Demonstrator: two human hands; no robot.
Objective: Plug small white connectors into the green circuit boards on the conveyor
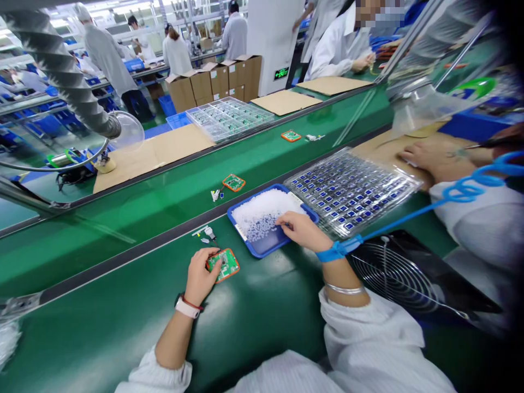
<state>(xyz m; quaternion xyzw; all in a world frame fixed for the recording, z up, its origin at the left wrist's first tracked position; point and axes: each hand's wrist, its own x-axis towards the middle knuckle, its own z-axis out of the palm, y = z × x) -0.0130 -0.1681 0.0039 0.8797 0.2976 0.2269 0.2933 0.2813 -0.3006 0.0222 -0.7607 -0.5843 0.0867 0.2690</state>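
Observation:
My left hand (201,277) grips the edge of a green circuit board (230,263) in an orange frame, which lies on the green bench. Just beyond it are a white connector (209,232) and some small loose parts. My right hand (302,229) reaches into a shallow blue tray (262,254) with its fingertips pinched together; whatever is between them is too small to make out. Tiny translucent white pieces (266,204) are heaped toward the tray's far side and scattered thinner near my fingers. A blue coiled-cord strap (333,252) circles my right wrist.
Right of the tray lies a clear blister tray (352,191) of small blue parts. A black fan with a wire guard (395,273) sits by my right forearm. On the belt beyond are more framed boards (234,183). A co-worker's hand (429,157) rests at right.

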